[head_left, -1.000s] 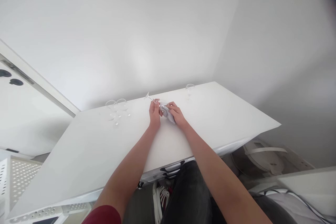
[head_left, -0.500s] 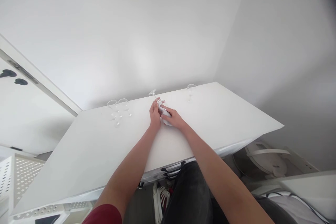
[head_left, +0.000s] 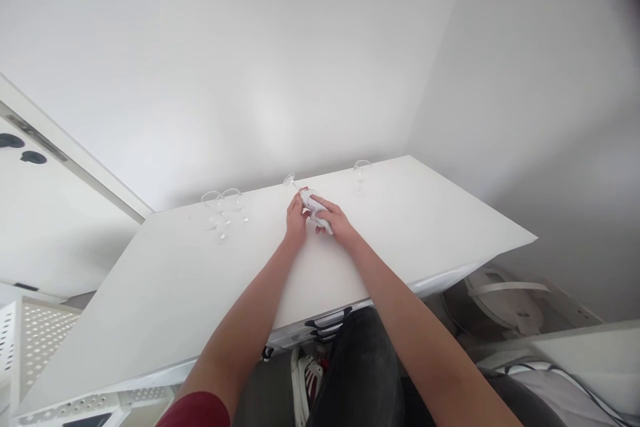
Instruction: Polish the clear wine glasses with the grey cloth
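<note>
Tilted above the white table, a clear wine glass has its foot pointing up and away to the left. My left hand is closed around the glass near the stem and lower bowl. In my right hand is a bunched white cloth, pressed against the bowl, which it partly hides. Several clear stemmed glasses stand together on the left of the table. Another stemmed glass stands alone near the back edge, right of my hands.
A pale wall rises right behind the table. Black drawer handles show under the front edge. White perforated baskets are at the lower left, and a round lidded appliance sits below the table at right.
The glass has turned slightly, its foot tipping more to the side. My right hand and the cloth have moved up over the bowl. The view has shifted slightly.
</note>
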A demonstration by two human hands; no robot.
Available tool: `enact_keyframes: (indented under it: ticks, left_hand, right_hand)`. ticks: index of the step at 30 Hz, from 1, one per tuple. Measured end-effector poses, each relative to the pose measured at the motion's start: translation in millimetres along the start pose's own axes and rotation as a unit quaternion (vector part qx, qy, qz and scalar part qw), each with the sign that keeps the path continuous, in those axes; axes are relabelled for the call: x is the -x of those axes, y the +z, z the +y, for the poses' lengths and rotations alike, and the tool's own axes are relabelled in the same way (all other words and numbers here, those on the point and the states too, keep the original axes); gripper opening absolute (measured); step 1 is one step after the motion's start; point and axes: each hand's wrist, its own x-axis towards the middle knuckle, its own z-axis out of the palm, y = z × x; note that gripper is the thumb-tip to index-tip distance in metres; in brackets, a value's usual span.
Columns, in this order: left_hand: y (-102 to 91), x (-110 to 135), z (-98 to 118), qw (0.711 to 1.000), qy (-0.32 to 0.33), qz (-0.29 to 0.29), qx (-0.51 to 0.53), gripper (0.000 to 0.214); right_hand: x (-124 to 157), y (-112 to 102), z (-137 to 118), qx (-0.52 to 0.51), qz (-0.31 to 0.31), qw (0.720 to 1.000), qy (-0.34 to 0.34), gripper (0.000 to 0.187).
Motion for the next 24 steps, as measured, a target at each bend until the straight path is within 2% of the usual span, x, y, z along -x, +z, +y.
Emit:
enact_keyframes:
  ticks: [2,4,8,11,13,15,17,19,21,24]
  left_hand:
    - [-2.1,-0.4,-0.8,1.0,0.001,0.011,-0.004,0.051]
    - [-2.9,-0.1,-0.3,1.0,0.004,0.015,-0.009,0.052]
    - [-0.3,0.9,2.8,0.999,0.021,-0.029,0.035,0.051]
    - [2.5,1.2,4.2,0.996,0.042,-0.055,0.057,0.045]
    - [3.3,1.2,3.9,0.997,0.028,-0.056,0.045,0.044]
    - [3.4,1.3,2.8,0.998,0.003,-0.051,0.032,0.043]
    - [3.2,1.6,1.8,0.998,-0.01,-0.048,0.027,0.043]
    - [3.1,2.2,1.9,0.999,-0.007,-0.037,0.023,0.043]
    - [2.9,2.7,3.6,0.999,-0.008,-0.036,0.021,0.045]
    - [2.7,2.9,7.8,0.997,0.001,-0.065,0.046,0.047]
  right_hand:
    - [-2.1,4.2,6.0,0.066,0.014,0.998,-0.021,0.062]
    - [-2.2,6.0,6.7,0.075,0.012,0.997,-0.018,0.062]
    - [2.5,-1.2,-6.2,-0.081,-0.025,0.996,0.029,0.061]
    - [4.7,-9.3,-12.2,-0.156,-0.045,0.986,0.026,0.059]
    - [2.9,-11.2,-8.6,-0.118,-0.019,0.993,0.013,0.061]
    - [-0.5,-9.2,-0.9,-0.023,0.019,0.999,-0.014,0.062]
    - [-3.5,-4.5,6.4,0.076,0.05,0.994,-0.059,0.06]
    - [-4.2,0.3,8.9,0.117,0.056,0.989,-0.076,0.059]
    - [-2.3,3.0,5.2,0.072,0.037,0.996,-0.039,0.061]
    - [3.6,1.7,-6.4,-0.085,-0.013,0.996,0.021,0.061]
